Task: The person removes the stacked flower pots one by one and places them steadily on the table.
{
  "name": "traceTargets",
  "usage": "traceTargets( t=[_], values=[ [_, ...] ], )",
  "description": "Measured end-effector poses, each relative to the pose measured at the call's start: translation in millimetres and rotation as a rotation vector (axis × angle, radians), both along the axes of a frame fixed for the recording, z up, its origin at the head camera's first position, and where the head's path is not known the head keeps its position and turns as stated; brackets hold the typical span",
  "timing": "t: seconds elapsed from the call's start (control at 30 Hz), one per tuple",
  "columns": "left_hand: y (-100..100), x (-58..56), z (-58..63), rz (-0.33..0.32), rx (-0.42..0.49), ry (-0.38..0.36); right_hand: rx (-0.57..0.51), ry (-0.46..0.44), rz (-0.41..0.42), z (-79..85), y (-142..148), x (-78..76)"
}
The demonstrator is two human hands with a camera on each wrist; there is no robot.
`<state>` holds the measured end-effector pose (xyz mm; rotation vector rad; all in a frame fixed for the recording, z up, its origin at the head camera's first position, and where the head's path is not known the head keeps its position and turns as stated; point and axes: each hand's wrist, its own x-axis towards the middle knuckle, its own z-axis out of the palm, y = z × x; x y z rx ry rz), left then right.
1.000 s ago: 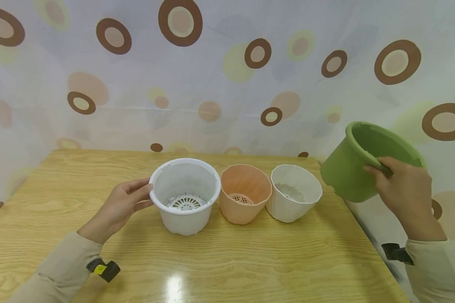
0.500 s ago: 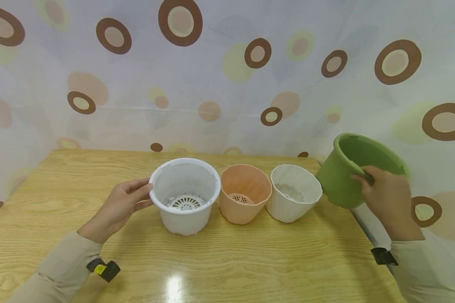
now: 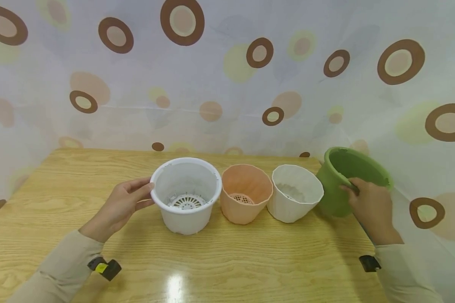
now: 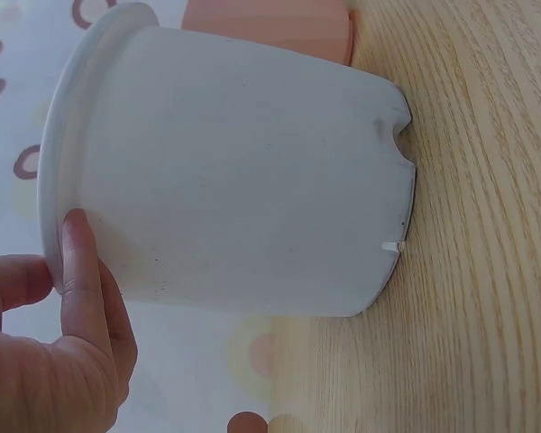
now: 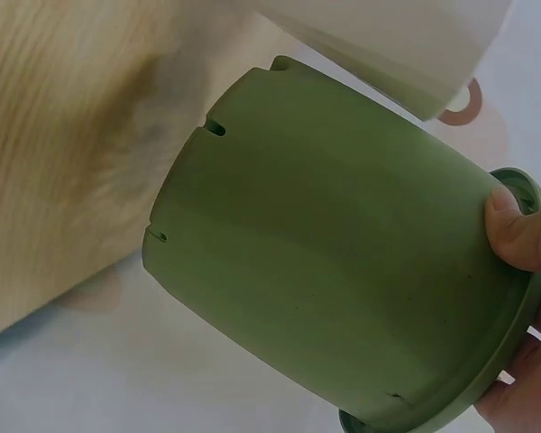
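My left hand (image 3: 127, 202) pinches the left rim of a white flower pot (image 3: 186, 221), which stands upright on the table; the left wrist view shows the fingers at its rim. At the right, my right hand (image 3: 371, 206) grips the near rim of a green flower pot (image 3: 331, 195). The green pot tilts and its base appears to hang just off the tabletop in the right wrist view. Between them stand an orange pot (image 3: 239, 210) with a scalloped rim and a smaller cream pot (image 3: 290, 208). The white, orange and cream pots form a row, sides close together.
The wooden table (image 3: 227, 265) has its right edge just beneath the green pot. A curtain (image 3: 136, 84) with brown ring patterns hangs behind the table and along the right side.
My right hand has brought the green pot leftward and down, close to the cream pot. My left hand keeps its place on the white pot's rim.
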<state>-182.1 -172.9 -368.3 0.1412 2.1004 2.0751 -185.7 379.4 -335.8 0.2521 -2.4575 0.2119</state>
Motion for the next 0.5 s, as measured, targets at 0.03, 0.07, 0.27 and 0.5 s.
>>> traceTargets(
  t=[0.03,0.07,0.27,0.5],
  values=[
    [0.1,-0.2,0.3,0.001,0.0,0.0,-0.001,0.0,-0.007,-1.6,-0.5,-0.5],
    [0.2,-0.5,0.4,0.001,-0.001,0.0,-0.005,-0.006,-0.017,-3.1,-0.8,-0.7],
    [0.3,-1.3,0.3,0.001,-0.011,0.0,-0.015,-0.039,-0.035,-11.9,-1.9,0.7],
    [1.1,-0.8,1.4,0.009,0.0,-0.009,-0.022,-0.016,-0.024,-25.6,-1.5,2.5]
  ],
)
